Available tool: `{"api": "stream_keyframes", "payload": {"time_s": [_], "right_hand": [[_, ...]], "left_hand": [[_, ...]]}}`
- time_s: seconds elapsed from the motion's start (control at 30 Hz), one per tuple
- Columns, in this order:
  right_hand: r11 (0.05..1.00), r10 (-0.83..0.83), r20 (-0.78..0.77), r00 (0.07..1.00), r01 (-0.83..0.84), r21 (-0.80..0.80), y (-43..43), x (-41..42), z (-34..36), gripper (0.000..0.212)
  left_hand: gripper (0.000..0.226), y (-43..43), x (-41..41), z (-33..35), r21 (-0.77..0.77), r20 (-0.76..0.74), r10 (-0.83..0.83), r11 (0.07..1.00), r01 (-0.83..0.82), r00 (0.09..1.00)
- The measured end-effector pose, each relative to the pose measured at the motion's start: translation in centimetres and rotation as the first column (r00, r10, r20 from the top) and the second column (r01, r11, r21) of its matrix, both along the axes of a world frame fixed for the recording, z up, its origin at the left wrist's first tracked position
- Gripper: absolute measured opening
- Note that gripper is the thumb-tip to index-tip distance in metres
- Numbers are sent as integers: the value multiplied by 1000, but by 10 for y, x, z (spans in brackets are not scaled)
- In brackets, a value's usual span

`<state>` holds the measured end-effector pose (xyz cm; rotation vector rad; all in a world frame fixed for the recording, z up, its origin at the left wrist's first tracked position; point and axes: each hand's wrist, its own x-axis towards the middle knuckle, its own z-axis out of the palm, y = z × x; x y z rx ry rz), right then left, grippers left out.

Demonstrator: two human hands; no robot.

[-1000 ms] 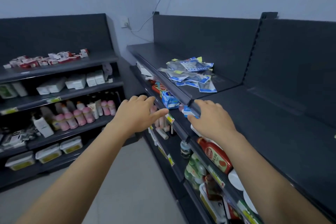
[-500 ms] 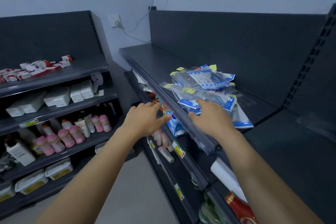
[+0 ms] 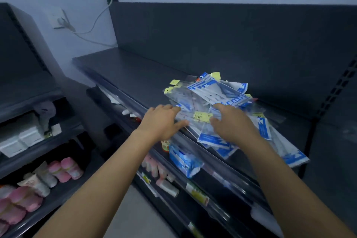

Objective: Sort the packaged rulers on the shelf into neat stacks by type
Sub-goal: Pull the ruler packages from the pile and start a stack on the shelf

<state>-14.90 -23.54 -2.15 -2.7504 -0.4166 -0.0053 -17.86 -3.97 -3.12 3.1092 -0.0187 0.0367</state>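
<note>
A loose, jumbled pile of packaged rulers (image 3: 218, 98) lies on the dark top shelf (image 3: 135, 75). The packs are clear sleeves with blue-and-white cards and yellow hang tabs, and they overlap at odd angles. My left hand (image 3: 162, 120) reaches palm down to the pile's left front edge, fingers spread and touching the nearest clear pack. My right hand (image 3: 231, 121) lies palm down on the front of the pile, fingers spread over the packs. Neither hand grips a pack.
A blue-and-white box (image 3: 183, 158) sits on the shelf below, among small tubes and price tags. To the left stands another shelving unit with white boxes (image 3: 21, 137) and pink-capped bottles (image 3: 63, 170). A cable hangs from a wall socket (image 3: 59, 19).
I have stepped closer and the pile now fills the middle of view. Both hands moved forward from the shelf edge onto the front of the pile.
</note>
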Motion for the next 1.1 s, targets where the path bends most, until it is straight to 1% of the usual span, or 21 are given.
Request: {"api": "stream_keyframes", "payload": {"time_s": [0.17,0.33,0.4,0.5,0.6,0.67,0.73,0.83,0.97,1.1], "right_hand": [[977,-212,3,977,212,16,26,20,7,45],[955,-296,-5,955,296,-2,38,24,11,50],[957,-288,-10,957,288,-9,39,23,10,49],[969,-245,-95,965,247,5,38,23,9,48],[976,-211,-136,968,216,21,37,26,4,38],[980,-192,-145,971,197,17,35,28,2,32],[986,-168,-141,976,167,-14,34,31,0,29],[989,-149,-141,979,145,-41,32,34,-3,29],[989,-144,-145,979,142,-27,31,38,-7,27],[990,-138,-142,980,138,-10,31,40,-10,23]], "left_hand": [[62,30,48,-6,-8,9,-173,985,173,985],[64,45,82,-10,-36,-6,-326,945,325,945],[66,45,89,-9,-55,-9,-361,931,360,932],[70,43,96,-9,-123,18,-402,908,401,915],[71,40,98,-3,-171,50,-452,875,454,891],[65,37,97,3,-186,46,-500,847,499,865],[56,34,95,7,-231,-9,-547,816,530,837],[50,31,96,4,-326,-129,-582,789,520,803],[39,31,101,-2,-393,-188,-597,773,497,780],[34,28,103,-4,-446,-263,-595,773,451,760]]}}
